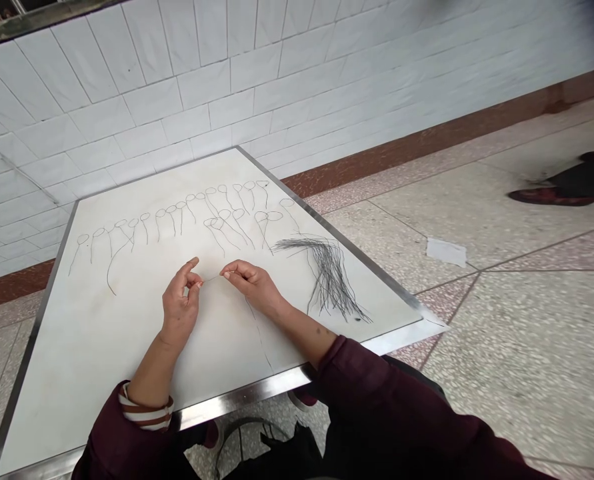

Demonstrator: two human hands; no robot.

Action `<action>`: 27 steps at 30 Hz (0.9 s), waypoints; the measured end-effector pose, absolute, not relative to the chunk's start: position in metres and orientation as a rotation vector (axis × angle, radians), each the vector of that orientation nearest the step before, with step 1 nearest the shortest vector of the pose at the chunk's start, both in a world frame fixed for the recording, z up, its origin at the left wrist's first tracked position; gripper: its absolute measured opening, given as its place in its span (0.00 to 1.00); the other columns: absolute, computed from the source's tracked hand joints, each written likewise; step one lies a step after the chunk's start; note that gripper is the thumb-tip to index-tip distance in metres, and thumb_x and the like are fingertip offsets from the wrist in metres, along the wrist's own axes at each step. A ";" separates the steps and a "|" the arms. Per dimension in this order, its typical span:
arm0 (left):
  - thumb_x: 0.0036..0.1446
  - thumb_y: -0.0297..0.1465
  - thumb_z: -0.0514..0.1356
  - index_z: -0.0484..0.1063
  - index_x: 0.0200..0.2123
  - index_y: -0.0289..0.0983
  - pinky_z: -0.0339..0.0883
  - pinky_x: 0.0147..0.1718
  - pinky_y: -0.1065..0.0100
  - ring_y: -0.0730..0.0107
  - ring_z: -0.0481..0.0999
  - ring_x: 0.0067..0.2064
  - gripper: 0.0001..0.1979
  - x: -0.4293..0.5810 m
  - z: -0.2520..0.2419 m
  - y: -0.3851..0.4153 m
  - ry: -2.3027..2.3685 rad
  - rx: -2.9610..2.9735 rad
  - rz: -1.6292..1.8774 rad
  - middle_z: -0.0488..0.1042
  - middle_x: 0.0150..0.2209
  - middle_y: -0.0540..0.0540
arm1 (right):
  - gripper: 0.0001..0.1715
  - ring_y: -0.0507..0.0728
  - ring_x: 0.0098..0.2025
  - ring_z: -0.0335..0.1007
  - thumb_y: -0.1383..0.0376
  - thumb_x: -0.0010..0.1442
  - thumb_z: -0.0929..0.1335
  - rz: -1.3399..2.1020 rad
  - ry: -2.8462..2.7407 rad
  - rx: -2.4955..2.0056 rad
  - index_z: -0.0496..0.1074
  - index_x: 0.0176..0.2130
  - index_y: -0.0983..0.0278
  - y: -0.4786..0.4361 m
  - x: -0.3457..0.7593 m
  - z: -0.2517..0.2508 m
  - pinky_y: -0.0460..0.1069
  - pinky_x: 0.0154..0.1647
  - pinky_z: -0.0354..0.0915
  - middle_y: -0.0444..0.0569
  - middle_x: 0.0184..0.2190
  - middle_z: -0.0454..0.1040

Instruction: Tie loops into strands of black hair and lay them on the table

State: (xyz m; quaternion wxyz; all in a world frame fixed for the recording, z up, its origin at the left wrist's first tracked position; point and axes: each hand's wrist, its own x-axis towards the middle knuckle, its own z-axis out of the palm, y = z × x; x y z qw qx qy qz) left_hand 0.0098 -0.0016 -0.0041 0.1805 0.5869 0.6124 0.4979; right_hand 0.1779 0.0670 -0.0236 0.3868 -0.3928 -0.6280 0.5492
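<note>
My left hand (181,303) and my right hand (251,283) rest on a white table (101,347), fingertips pinched toward each other. A thin grey wire (211,278) runs between the two pinches, and its long tail (259,333) trails back toward the table's front edge. Beyond my hands lies a row of several thin wires with a small loop at one end (177,217). A loose bundle of straight dark wires (327,270) lies to the right of my right hand.
The table has a metal rim (247,395) and stands against a white tiled wall (227,80). Speckled tile floor (501,320) spreads to the right, with a scrap of paper (445,252) on it. Another person's dark shoe (551,195) shows at far right.
</note>
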 end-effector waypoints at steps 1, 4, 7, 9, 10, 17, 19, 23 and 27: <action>0.60 0.32 0.56 0.67 0.57 0.43 0.67 0.46 0.64 0.70 0.73 0.38 0.20 0.009 -0.004 -0.001 1.735 1.644 1.420 0.73 0.34 0.50 | 0.14 0.50 0.23 0.49 0.53 0.58 0.66 1.391 -1.589 -1.004 0.73 0.34 0.60 0.068 0.179 -0.024 0.46 0.25 0.49 0.39 0.21 0.57; 0.61 0.32 0.56 0.64 0.59 0.43 0.68 0.46 0.64 0.69 0.74 0.41 0.22 0.007 -0.003 -0.001 1.755 1.622 1.490 0.73 0.35 0.49 | 0.14 0.50 0.23 0.47 0.53 0.58 0.66 1.361 -1.544 -1.016 0.72 0.34 0.59 0.070 0.181 -0.025 0.46 0.24 0.49 0.38 0.19 0.52; 0.61 0.30 0.55 0.61 0.61 0.43 0.67 0.47 0.62 0.68 0.73 0.44 0.25 0.007 -0.003 -0.001 1.731 1.689 1.543 0.73 0.40 0.47 | 0.13 0.50 0.22 0.46 0.53 0.58 0.66 1.341 -1.534 -1.029 0.72 0.34 0.59 0.070 0.181 -0.024 0.46 0.23 0.48 0.38 0.19 0.50; 0.59 0.30 0.57 0.59 0.63 0.44 0.68 0.47 0.61 0.66 0.73 0.45 0.28 0.008 -0.005 -0.001 1.722 1.778 1.517 0.74 0.43 0.46 | 0.13 0.50 0.22 0.46 0.53 0.59 0.66 1.328 -1.562 -1.027 0.73 0.35 0.59 0.068 0.180 -0.024 0.46 0.24 0.49 0.38 0.19 0.51; 0.59 0.30 0.58 0.58 0.63 0.44 0.68 0.47 0.60 0.66 0.74 0.45 0.29 0.009 -0.006 -0.001 1.729 1.823 1.494 0.74 0.44 0.46 | 0.13 0.50 0.22 0.46 0.53 0.59 0.66 1.321 -1.579 -1.023 0.73 0.35 0.59 0.067 0.179 -0.023 0.47 0.24 0.49 0.38 0.19 0.52; 0.62 0.31 0.56 0.66 0.59 0.44 0.71 0.45 0.60 0.68 0.75 0.37 0.21 0.011 -0.016 0.002 1.820 2.012 1.487 0.76 0.34 0.49 | 0.14 0.50 0.22 0.47 0.53 0.59 0.66 1.320 -1.635 -1.013 0.74 0.35 0.59 0.060 0.174 -0.019 0.47 0.25 0.51 0.38 0.19 0.52; 0.62 0.32 0.56 0.65 0.59 0.43 0.71 0.44 0.61 0.67 0.75 0.38 0.22 0.010 -0.017 0.002 1.828 1.977 1.478 0.76 0.34 0.49 | 0.14 0.50 0.22 0.47 0.53 0.59 0.66 1.318 -1.642 -1.015 0.74 0.35 0.59 0.059 0.174 -0.019 0.47 0.25 0.51 0.38 0.19 0.52; 0.62 0.32 0.55 0.65 0.60 0.42 0.71 0.44 0.62 0.67 0.74 0.38 0.22 0.009 -0.016 0.002 1.850 1.909 1.454 0.75 0.33 0.49 | 0.14 0.50 0.22 0.48 0.53 0.59 0.66 1.311 -1.648 -1.010 0.74 0.35 0.59 0.058 0.172 -0.021 0.47 0.25 0.51 0.39 0.19 0.54; 0.61 0.32 0.55 0.65 0.59 0.41 0.69 0.45 0.62 0.68 0.74 0.38 0.22 0.008 -0.013 0.002 1.858 1.874 1.434 0.74 0.32 0.50 | 0.15 0.50 0.23 0.48 0.53 0.60 0.65 1.325 -1.655 -1.010 0.74 0.37 0.59 0.057 0.171 -0.021 0.47 0.25 0.51 0.39 0.19 0.53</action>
